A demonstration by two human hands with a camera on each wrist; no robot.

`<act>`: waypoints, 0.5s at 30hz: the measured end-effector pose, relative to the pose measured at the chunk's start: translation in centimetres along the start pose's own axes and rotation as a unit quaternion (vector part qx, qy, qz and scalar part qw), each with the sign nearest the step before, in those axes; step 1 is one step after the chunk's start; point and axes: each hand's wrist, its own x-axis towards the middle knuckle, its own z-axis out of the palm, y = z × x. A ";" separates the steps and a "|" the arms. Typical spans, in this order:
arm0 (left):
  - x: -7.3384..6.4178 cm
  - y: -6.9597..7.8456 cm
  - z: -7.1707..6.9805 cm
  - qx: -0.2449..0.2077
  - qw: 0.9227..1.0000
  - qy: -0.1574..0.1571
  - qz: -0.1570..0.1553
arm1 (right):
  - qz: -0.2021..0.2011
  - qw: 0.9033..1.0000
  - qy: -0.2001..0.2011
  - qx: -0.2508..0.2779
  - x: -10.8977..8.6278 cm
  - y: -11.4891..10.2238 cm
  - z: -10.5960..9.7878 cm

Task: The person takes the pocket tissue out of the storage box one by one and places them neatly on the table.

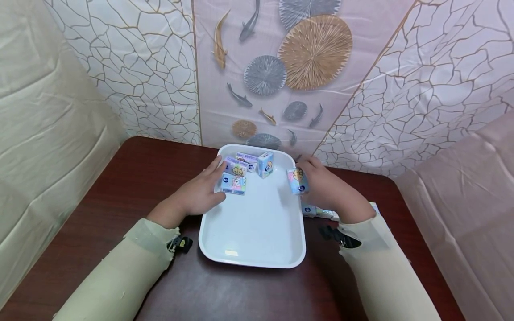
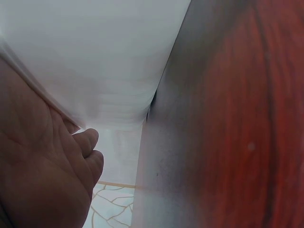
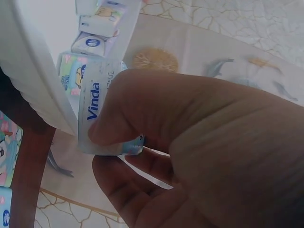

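A white tray (image 1: 257, 232) lies on the dark red-brown table. My right hand (image 1: 321, 183) pinches a small pack of Vinda tissues (image 1: 297, 180) over the tray's right rim; in the right wrist view thumb and fingers grip this tissue pack (image 3: 95, 111). My left hand (image 1: 201, 191) rests at the tray's left rim, thumb stretched over it, fingertips beside several tissue packs (image 1: 233, 183) at the far left inside. Another tissue pack (image 1: 266, 165) stands upright near the tray's far side. In the left wrist view the left hand (image 2: 47, 156) lies against the white tray side (image 2: 104, 57).
More tissue packs (image 1: 315, 211) lie on the table (image 1: 120, 187) right of the tray, partly hidden under my right forearm. A patterned cloth (image 1: 265, 111) hangs behind the table's far edge, and plain pale cloths hang at both sides.
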 end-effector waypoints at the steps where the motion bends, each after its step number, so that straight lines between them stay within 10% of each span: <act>1: 0.0 0.0 0.0 0.000 1.000 0.000 0.001 | 0.001 1.000 0.000 0.002 -0.4 0.1 0.0; 15: 0.0 0.0 0.0 0.001 1.000 -0.002 -0.001 | 0.037 0.999 -0.003 0.036 -5.5 2.0 0.6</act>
